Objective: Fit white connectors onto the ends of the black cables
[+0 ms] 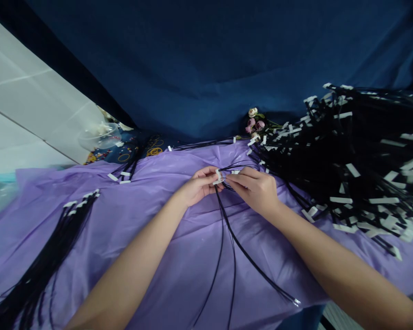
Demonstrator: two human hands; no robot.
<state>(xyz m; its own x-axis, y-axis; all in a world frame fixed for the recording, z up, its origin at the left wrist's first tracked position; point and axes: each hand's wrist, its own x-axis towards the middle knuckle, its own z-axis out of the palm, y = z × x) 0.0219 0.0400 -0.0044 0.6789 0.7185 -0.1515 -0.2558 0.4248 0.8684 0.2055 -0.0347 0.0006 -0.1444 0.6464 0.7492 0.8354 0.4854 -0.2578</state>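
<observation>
Black wires (239, 244) looked partly done — left hand (200, 187) grip pinching a white plug (218, 177), right hand (259, 188) grip a thin wire (224, 178) — with a big messy pile (371, 142) left.

Looks like smooth plastic on connector (219, 177), slightly glossy plastic on wires (244, 252), thin, shiny plastic film on sheet (186, 238), matt cloth on curtain (206, 68).

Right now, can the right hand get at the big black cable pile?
Probably yes: the cable pile lies beside the right hand, apparently unobstructed, though that hand is busy at the white connector.
</observation>
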